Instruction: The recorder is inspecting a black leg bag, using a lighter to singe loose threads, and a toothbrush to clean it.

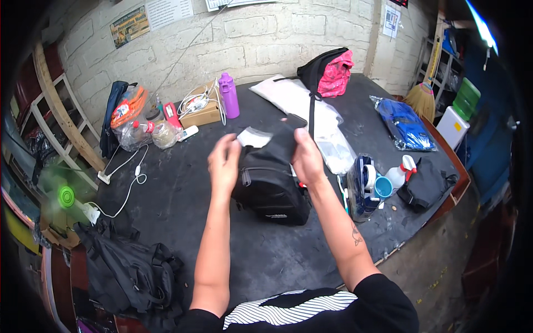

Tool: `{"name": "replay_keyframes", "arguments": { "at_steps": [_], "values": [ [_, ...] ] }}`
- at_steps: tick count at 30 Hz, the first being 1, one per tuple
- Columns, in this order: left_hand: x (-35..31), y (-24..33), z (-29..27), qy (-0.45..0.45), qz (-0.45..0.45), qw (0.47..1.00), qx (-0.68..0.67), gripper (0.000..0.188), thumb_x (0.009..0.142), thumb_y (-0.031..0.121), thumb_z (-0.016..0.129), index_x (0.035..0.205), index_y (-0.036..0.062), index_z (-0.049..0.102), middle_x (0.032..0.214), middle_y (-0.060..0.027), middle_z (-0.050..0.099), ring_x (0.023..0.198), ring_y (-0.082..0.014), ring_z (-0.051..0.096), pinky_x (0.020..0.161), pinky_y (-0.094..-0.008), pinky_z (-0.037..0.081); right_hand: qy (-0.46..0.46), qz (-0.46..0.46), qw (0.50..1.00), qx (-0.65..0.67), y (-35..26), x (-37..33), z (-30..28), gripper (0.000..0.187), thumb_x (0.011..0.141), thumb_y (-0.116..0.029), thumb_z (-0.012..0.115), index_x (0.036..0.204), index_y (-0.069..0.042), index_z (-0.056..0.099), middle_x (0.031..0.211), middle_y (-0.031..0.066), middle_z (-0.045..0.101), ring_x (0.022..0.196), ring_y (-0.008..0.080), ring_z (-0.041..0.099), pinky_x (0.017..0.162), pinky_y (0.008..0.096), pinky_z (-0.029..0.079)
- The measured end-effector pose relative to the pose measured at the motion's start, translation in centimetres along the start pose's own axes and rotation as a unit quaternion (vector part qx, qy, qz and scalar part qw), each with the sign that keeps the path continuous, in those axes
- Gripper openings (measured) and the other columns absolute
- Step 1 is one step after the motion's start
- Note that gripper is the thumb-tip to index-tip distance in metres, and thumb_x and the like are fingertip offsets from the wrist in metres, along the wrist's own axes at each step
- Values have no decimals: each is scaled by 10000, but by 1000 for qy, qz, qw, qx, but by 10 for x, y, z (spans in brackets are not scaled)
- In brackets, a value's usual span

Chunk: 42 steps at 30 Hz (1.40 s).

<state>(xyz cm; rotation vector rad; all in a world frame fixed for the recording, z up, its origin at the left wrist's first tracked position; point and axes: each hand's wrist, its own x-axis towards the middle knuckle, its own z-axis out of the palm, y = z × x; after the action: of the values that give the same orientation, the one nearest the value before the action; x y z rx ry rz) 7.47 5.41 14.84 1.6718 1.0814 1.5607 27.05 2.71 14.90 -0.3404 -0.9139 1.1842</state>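
**Both hands on small black bag, mid-table**

Forearms come in from the lower edge. Right hand [307, 158] pinches the top flap of the black bag [269, 183], fingers closed on fabric. Left hand [224, 164] sits at the bag's left edge, fingers curled; actual grip can't be confirmed. Bag rests upright on the dark table [183, 205], a clear plastic pouch [254, 137] just behind it.

Risk, as I judge it: one-sided pull tips the bag toward the blue cup [383, 187] and spray bottle [401, 173].

bag: small black zippered bag [269, 186], fabric, standing upright
state: top flap lifted, pale lining or pouch [252, 137] showing at its top
place: on the dark surface [183, 200], near its middle
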Motion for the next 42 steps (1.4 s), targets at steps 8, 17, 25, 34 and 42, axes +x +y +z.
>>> {"name": "replay_keyframes", "arguments": {
  "at_steps": [8,17,25,34,42],
  "values": [
    [19,81,-12,-259,-133,913,-285,164,869,130,638,988,18,647,895,-16,665,810,-82,613,776,-224,469,24,-368,733,-571,-27,-26,44,431,589,-182,866,662,-48,462,785,58,495,747,234,463,689,334,396],
    [-2,125,-21,-336,-119,878,-321,252,896,262,641,949,16,651,821,-18,662,722,-70,604,688,-219,477,-122,-23,936,-329,-20,-37,18,754,712,-158,742,1358,-108,356,1085,62,588,1078,187,507,969,363,310],
    [-12,105,-58,-170,-142,893,-392,267,897,295,597,882,29,615,852,-31,620,813,-126,578,750,-271,452,-25,-185,767,-614,-20,-41,-1,555,620,24,741,1103,-58,479,867,50,508,864,144,517,810,289,420],
    [-59,-54,-143,-83,-287,877,-377,193,780,134,556,877,-25,607,847,-81,628,800,-173,595,765,-289,470,358,-109,825,-423,2,-52,-149,437,675,94,615,1078,-45,517,862,23,532,701,87,506,606,212,426],
    [-65,-137,-174,-51,-314,938,-137,213,738,7,465,879,-21,621,836,-22,627,784,-135,558,805,-253,424,351,85,917,-168,49,-79,-138,490,809,-9,584,1235,-51,346,891,91,572,649,166,578,587,262,491]
  ]
}}
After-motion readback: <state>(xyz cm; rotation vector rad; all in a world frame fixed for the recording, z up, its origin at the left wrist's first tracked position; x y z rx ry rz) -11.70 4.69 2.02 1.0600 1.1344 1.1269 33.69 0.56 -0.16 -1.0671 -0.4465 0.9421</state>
